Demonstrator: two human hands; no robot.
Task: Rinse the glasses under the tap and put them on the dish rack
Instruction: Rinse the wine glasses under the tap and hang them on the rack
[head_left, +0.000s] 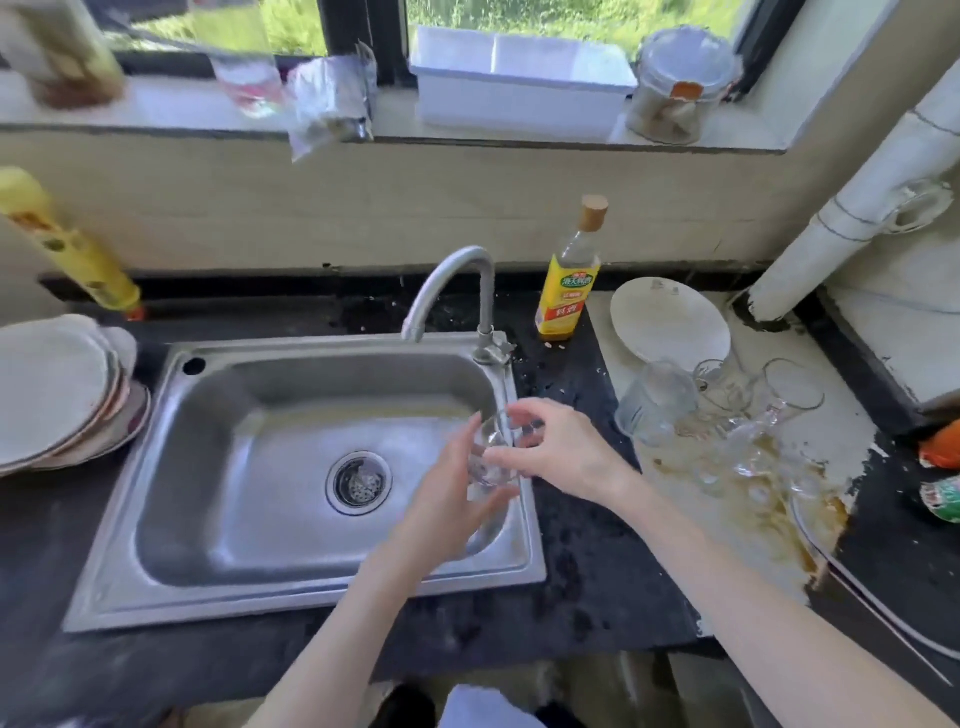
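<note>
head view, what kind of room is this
Most likely a home kitchen. A steel sink with a curved tap sits in a dark counter under a window, stacked plates wait beside it, and a yellow-labelled bottle stands behind. Both hands hold a glass over the basin.

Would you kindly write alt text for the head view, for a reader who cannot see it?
Both hands, left hand and right hand, hold a clear glass over the right side of a steel sink, below the tap. More glasses stand on the counter to the right.
</note>
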